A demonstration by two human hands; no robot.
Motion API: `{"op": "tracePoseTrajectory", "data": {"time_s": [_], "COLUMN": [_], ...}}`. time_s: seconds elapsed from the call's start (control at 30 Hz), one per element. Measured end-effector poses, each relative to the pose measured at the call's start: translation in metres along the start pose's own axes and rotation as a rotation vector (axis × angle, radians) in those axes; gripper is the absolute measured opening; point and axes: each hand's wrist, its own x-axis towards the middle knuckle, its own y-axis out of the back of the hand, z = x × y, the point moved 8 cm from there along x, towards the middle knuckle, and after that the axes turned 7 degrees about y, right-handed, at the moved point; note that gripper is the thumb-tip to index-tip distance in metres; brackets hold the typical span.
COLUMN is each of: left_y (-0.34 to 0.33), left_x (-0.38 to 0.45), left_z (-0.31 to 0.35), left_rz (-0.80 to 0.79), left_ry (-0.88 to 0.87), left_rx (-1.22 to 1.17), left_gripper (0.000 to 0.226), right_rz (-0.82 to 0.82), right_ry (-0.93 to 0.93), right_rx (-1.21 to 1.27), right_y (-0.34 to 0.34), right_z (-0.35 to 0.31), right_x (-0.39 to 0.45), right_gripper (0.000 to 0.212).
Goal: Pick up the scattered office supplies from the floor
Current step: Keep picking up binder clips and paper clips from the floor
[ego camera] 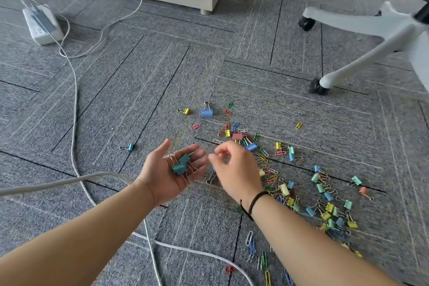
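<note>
Office supplies [285, 183] — binder clips and paper clips in many colours — lying strewn over the grey carpet [130, 90], mostly from centre frame down to the lower right. Barely beginning, by the look of it: only two dark green binder clips [181, 165] resting in the upturned left hand [170, 170], its fingers spread flat and cupping rather than gripping. Hovering just beside it, the right hand [236, 170], palm down, wearing a dark wrist cord [254, 203], thumb and forefinger curling toward each other with nothing visible between them — possibly just emptied, though not provable. Remaining on the floor: nearly everything, including a blue binder clip [206, 111] and a yellow one [185, 111] above centre, a lone blue-green clip [130, 147] left of centre, paper clips [255, 251] near the bottom edge. Serving as the only holder in sight, that left palm; no box, tray or cup showing anywhere in frame. Trailing along the left side, a white cable [75, 104] leading toward a power strip [43, 23] at upper left; standing at upper right, a white chair base [371, 30] on castors.
</note>
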Motion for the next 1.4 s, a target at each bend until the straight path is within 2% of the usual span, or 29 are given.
{"op": "tracePoseTrajectory", "data": {"time_s": [0.07, 0.17, 0.23, 0.37, 0.5, 0.63, 0.83, 0.97, 1.07, 1.17, 1.23, 1.3, 1.4], "left_y": [0.009, 0.015, 0.014, 0.010, 0.010, 0.007, 0.003, -0.006, -0.013, -0.014, -0.012, -0.009, -0.007], "left_x": [0.001, 0.003, 0.005, 0.006, 0.007, 0.008, 0.007, 0.006, 0.007, 0.008, 0.010, 0.013, 0.016], "left_z": [0.003, 0.003, 0.003, 0.004, 0.004, 0.003, 0.004, 0.001, 0.001, 0.002, 0.001, 0.000, -0.001], "left_rz": [0.021, 0.025, 0.020, 0.006, 0.021, 0.029, 0.044, 0.028, 0.008, -0.007, -0.015, -0.015, -0.021], "left_ry": [-0.018, -0.020, -0.018, -0.013, -0.011, -0.008, -0.018, -0.011, -0.005, 0.006, 0.018, 0.028, 0.035], "left_rx": [-0.018, -0.018, -0.012, 0.006, -0.020, -0.050, -0.063, -0.055, -0.066, -0.113, -0.137, -0.146, -0.149], "left_gripper": [0.075, 0.079, 0.083, 0.089, 0.091, 0.090, 0.090, 0.088, 0.081, 0.079, 0.079, 0.078, 0.078], "right_rz": [-0.127, -0.428, -0.475, -0.432, -0.323, -0.408, -0.154, -0.249, -0.210, -0.047, -0.003, -0.023, -0.132], "right_ry": [-0.034, 0.055, 0.109, 0.128, 0.081, 0.065, -0.055, -0.056, -0.009, -0.101, -0.180, -0.233, -0.188], "right_rx": [-0.122, -0.325, -0.400, -0.427, -0.334, -0.349, 0.123, 0.381, 0.257, 0.167, 0.044, -0.066, -0.219], "right_y": [-0.008, -0.035, -0.041, -0.032, -0.009, -0.014, 0.002, -0.014, -0.017, 0.009, 0.026, 0.035, 0.029], "right_z": [0.017, 0.022, 0.019, 0.020, 0.021, 0.020, 0.001, -0.038, -0.034, 0.006, 0.039, 0.064, 0.074], "right_x": [-0.002, -0.007, -0.006, 0.001, 0.009, 0.005, 0.021, 0.015, 0.016, 0.029, 0.035, 0.041, 0.052], "right_gripper": [0.020, 0.044, 0.041, 0.017, 0.012, 0.009, 0.011, 0.009, 0.015, 0.010, 0.008, 0.018, 0.037]}}
